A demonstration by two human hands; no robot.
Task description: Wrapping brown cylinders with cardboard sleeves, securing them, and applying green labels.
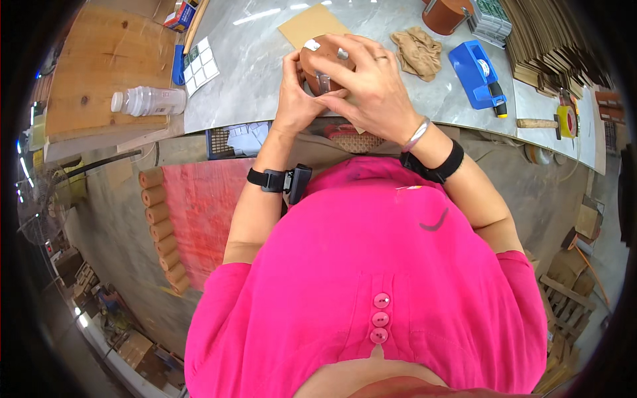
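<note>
Between my two hands is a round reddish-brown piece [323, 63] with a flat face, white patches on it and a shiny metal-like strip on its near side. My left hand [296, 99] is wrapped round its left side, thumb pointing inward at the near edge. My right hand [371, 79] grips it from the right, fingers reaching over the top and thumb low, close to the left thumb. The palms hide part of it. Behind it a flat tan sheet [305, 25] lies on the grey table [245, 66]. A crumpled brown cloth [418, 53] rests right of my right hand.
A blue tape dispenser [472, 73], a hammer [539, 123] and yellow tape [568, 121] lie to the right. Beyond are a similar brown round piece [443, 16] and stacked cardboard [541, 40]. Leftward are a plastic jar [152, 101] and a label sheet [200, 67]. Below, a blue crate [217, 143].
</note>
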